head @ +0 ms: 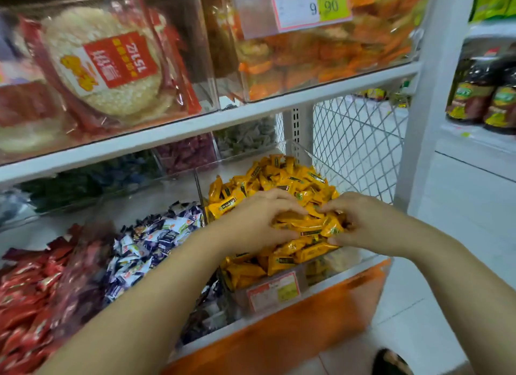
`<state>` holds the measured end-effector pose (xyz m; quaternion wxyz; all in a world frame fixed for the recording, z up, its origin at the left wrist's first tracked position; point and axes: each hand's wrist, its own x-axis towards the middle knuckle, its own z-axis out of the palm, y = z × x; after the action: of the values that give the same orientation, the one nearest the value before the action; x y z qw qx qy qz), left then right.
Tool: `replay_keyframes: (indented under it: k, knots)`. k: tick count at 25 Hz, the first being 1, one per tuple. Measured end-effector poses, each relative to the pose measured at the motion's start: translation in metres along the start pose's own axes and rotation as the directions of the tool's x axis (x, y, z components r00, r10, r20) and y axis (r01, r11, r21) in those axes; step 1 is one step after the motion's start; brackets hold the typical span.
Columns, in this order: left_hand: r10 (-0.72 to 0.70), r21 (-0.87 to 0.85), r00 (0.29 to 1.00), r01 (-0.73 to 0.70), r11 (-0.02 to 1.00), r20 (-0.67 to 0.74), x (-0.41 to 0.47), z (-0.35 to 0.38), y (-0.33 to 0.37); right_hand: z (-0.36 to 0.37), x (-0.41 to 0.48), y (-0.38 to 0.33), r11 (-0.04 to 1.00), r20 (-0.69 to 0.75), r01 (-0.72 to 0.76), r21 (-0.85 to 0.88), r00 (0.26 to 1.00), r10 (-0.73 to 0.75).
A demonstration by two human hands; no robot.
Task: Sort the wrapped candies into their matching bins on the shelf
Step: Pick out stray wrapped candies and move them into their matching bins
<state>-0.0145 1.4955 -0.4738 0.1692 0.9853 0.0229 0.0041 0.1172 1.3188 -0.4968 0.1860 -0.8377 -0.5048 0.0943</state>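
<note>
The yellow candies [279, 179] sit at four o'clock on the lower shelf, heaped well above the rim of their clear bin [305, 159]. The left hand [257, 221] and right hand [363, 224] both curl round a bunch at the heap's front. Pressing or dropping more there would likely send loose pieces over the front wall to the floor, or sideways into the blue-and-white candies [150, 240] at nine o'clock. The shelf board [167, 134] overhead limits lifting room. Red candies [28, 291] lie at eight o'clock, and a price label [273, 291] is on the bin front.
</note>
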Motion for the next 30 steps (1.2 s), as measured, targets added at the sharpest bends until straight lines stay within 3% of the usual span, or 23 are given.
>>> replay_keyframes:
  k: [3, 6, 10, 14, 19, 22, 25, 28, 30]
  knots:
    - [-0.043, 0.055, 0.985, 0.034, 0.998, 0.167, 0.006, 0.008, 0.004, 0.003, 0.006, -0.002, 0.998, 0.016, 0.055, -0.017, 0.998, -0.055]
    - [-0.123, 0.22, 0.972, 0.078, 0.972, 0.202, 0.005, 0.007, -0.007, 0.003, 0.01, -0.012, 0.995, 0.072, 0.098, 0.001, 0.993, -0.098]
    - [-0.161, 0.361, 0.969, 0.085, 0.929, 0.187, -0.002, -0.003, -0.018, 0.016, 0.013, -0.028, 0.994, 0.105, 0.098, -0.049, 0.99, -0.092]
    - [-0.288, 0.473, 0.945, 0.187, 0.861, 0.152, -0.015, -0.021, -0.03, 0.015, 0.015, -0.03, 0.993, 0.115, 0.112, 0.028, 0.987, -0.115]
    - [-0.347, 0.5, 0.931, 0.248, 0.83, 0.113, -0.024, -0.033, -0.04, 0.014, 0.015, -0.029, 0.992, 0.125, 0.119, 0.031, 0.985, -0.122]
    - [-0.358, 0.444, 0.926, 0.273, 0.853, 0.117, -0.027, -0.04, -0.046, 0.014, 0.016, -0.024, 0.995, 0.044, 0.092, 0.048, 0.995, -0.094]
    - [-0.244, 0.296, 0.968, 0.216, 0.931, 0.059, -0.025, -0.044, -0.041, 0.009, 0.016, -0.02, 0.996, -0.034, 0.082, 0.015, 0.996, -0.082]
    - [-0.029, 0.179, 0.995, 0.045, 0.983, -0.094, 0.004, -0.035, -0.023, 0.002, 0.015, -0.011, 0.999, -0.067, 0.047, 0.019, 0.997, -0.046]
    - [0.059, 0.149, 0.993, -0.042, 0.988, -0.106, 0.033, -0.024, -0.01, 0.001, 0.014, -0.006, 0.997, -0.096, 0.037, 0.066, 0.995, -0.03]
